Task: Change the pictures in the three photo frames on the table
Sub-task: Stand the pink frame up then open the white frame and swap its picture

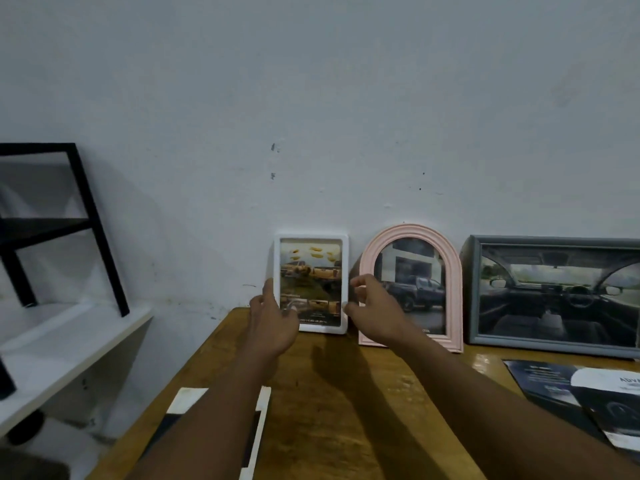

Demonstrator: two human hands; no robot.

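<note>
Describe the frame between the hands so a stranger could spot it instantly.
Three frames stand against the wall at the back of the wooden table. Take the leftmost, between the left hand and the right hand. This white frame is a small rectangle with a yellow-toned picture, unlike the pink arched frame and grey frame to its right.

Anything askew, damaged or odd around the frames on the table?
Nothing stands out. The white frame, pink arched frame and grey frame stand upright in a row against the wall; the printed sheets lie flat on the table.
</note>
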